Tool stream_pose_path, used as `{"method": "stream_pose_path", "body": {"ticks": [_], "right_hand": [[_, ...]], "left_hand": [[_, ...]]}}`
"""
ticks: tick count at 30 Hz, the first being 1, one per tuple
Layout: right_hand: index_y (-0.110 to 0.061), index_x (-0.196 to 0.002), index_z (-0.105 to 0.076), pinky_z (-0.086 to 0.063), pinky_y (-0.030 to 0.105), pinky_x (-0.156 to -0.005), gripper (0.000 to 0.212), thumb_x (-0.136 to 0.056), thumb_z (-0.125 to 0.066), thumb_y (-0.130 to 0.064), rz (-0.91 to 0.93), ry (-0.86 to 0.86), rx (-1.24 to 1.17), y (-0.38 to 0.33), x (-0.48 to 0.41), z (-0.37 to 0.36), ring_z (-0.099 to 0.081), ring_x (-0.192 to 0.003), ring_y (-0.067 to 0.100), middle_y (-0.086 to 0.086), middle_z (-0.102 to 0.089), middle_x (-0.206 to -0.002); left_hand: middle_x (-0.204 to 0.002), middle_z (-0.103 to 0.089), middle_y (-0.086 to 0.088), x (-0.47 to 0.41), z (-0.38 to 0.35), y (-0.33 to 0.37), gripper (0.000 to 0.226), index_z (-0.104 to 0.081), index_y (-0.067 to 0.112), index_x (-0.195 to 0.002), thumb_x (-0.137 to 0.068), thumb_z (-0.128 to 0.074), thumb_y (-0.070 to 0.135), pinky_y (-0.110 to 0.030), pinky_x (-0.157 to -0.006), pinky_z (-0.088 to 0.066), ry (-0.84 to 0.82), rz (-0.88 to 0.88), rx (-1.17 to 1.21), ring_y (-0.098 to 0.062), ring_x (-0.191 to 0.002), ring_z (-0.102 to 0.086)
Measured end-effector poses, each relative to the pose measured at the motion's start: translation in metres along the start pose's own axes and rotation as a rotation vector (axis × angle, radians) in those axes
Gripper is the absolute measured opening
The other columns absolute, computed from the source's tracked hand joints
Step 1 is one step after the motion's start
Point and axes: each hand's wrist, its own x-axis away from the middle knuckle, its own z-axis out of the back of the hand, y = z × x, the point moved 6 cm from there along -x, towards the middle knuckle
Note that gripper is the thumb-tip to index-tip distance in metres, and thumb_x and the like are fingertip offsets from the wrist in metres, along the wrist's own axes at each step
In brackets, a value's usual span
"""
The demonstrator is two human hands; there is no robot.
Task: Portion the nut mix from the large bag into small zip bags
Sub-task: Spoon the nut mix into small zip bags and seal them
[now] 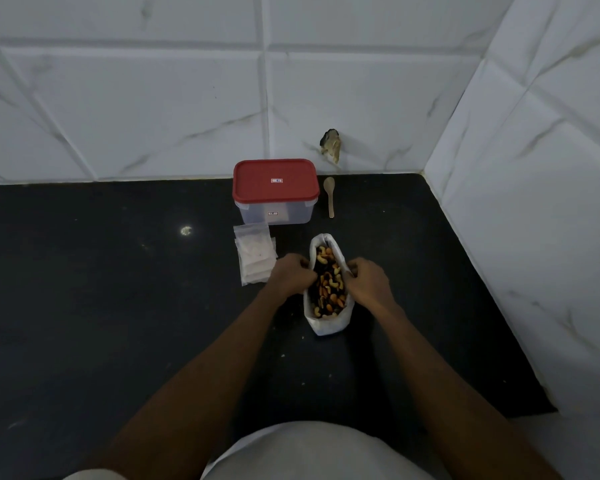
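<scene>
White large bag (pixel 329 325) upright, mouth elongated fore-aft; left hand (pixel 293 276), right hand (pixel 369 283) pinch rim.

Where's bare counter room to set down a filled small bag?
Bare counter lies left of the small zip bags and right of the large bag toward the side wall. Crowded: between container, spoon, left hand and right hand.
</scene>
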Motion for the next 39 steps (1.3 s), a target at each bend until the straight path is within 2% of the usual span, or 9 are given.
{"method": "stream_pose_path", "body": {"ticks": [2, 5, 9, 11, 15, 21, 28, 32, 39], "right_hand": [[-0.015, -0.119, -0.060, -0.053, 0.031, -0.080, 0.025, -0.098, -0.055, -0.026, 0.009, -0.004, 0.024, -0.002, -0.002, 0.000, -0.061, -0.096, 0.016, 0.004, -0.063, -0.109], [-0.013, -0.115, -0.061, -0.052, 0.031, -0.077, 0.021, -0.099, -0.052, -0.022, 0.027, 0.012, 0.053, -0.001, -0.005, 0.002, -0.061, -0.093, 0.017, 0.005, -0.064, -0.107], [-0.012, -0.113, -0.062, -0.054, 0.037, -0.083, 0.020, -0.098, -0.053, -0.022, 0.044, 0.050, 0.072, 0.003, -0.007, 0.004, -0.061, -0.094, 0.018, 0.007, -0.062, -0.110], [-0.014, -0.116, -0.062, -0.051, 0.032, -0.080, 0.023, -0.097, -0.055, -0.025, 0.049, 0.045, 0.081, 0.003, -0.008, 0.005, -0.058, -0.095, 0.016, 0.005, -0.055, -0.116], [-0.016, -0.121, -0.062, -0.048, 0.029, -0.080, 0.032, -0.093, -0.059, -0.033, 0.031, 0.046, 0.014, -0.003, -0.016, 0.013, -0.058, -0.101, 0.017, 0.004, -0.055, -0.118], [-0.015, -0.119, -0.061, -0.052, 0.033, -0.083, 0.028, -0.095, -0.060, -0.030, 0.050, 0.024, 0.041, -0.020, -0.031, 0.008, -0.062, -0.098, 0.017, 0.004, -0.065, -0.109], [-0.010, -0.113, -0.060, -0.054, 0.036, -0.084, 0.019, -0.096, -0.056, -0.017, 0.053, 0.050, 0.172, -0.020, -0.039, 0.009, -0.062, -0.098, 0.022, 0.009, -0.063, -0.108], [-0.010, -0.111, -0.062, -0.054, 0.037, -0.082, 0.020, -0.098, -0.054, -0.022, 0.061, 0.063, 0.153, -0.019, -0.040, 0.013, -0.062, -0.096, 0.022, 0.007, -0.064, -0.105], [-0.009, -0.113, -0.063, -0.048, 0.032, -0.075, 0.020, -0.098, -0.053, -0.017, 0.033, 0.006, 0.177, -0.019, -0.042, 0.017, -0.062, -0.096, 0.022, 0.010, -0.065, -0.106]], "left_hand": [[-0.096, -0.066, -0.002, 0.000, 0.000, 0.000, 0.019, -0.063, 0.012, -0.108, -0.091, -0.062, 0.018, -0.025, -0.074, -0.054, 0.019, -0.007, -0.023, -0.012, -0.088, -0.064], [-0.095, -0.064, -0.001, 0.000, 0.003, -0.002, 0.016, -0.062, 0.014, -0.105, -0.090, -0.063, 0.017, -0.019, -0.062, -0.046, 0.099, -0.026, -0.060, -0.007, -0.081, -0.061], [-0.092, -0.059, 0.003, 0.000, 0.006, -0.005, 0.017, -0.059, 0.016, -0.105, -0.089, -0.064, 0.017, -0.017, -0.056, -0.040, 0.164, -0.019, -0.063, -0.005, -0.075, -0.056], [-0.093, -0.060, 0.004, -0.001, 0.008, -0.004, 0.021, -0.059, 0.016, -0.109, -0.089, -0.065, 0.019, -0.017, -0.056, -0.042, 0.150, -0.016, -0.043, -0.006, -0.075, -0.058], [-0.094, -0.067, -0.002, -0.007, 0.009, 0.000, 0.016, -0.059, 0.019, -0.107, -0.093, -0.059, 0.026, -0.028, -0.069, -0.057, 0.120, 0.021, 0.063, -0.013, -0.084, -0.066], [-0.093, -0.069, -0.005, -0.017, 0.012, 0.002, 0.012, -0.065, 0.013, -0.101, -0.091, -0.061, 0.020, -0.024, -0.065, -0.052, 0.159, 0.021, -0.018, -0.013, -0.082, -0.066], [-0.093, -0.069, -0.008, -0.028, 0.015, 0.001, 0.013, -0.064, 0.010, -0.098, -0.089, -0.063, 0.019, -0.040, -0.082, -0.058, 0.216, 0.023, -0.090, -0.021, -0.087, -0.067], [-0.091, -0.069, -0.006, -0.030, 0.015, 0.005, 0.016, -0.065, 0.012, -0.098, -0.088, -0.062, 0.024, -0.036, -0.079, -0.058, 0.206, -0.001, -0.071, -0.019, -0.086, -0.067], [-0.095, -0.068, -0.006, -0.031, 0.020, 0.005, 0.014, -0.067, 0.011, -0.100, -0.088, -0.066, 0.017, -0.025, -0.064, -0.050, 0.221, -0.005, -0.149, -0.015, -0.083, -0.064]]}}
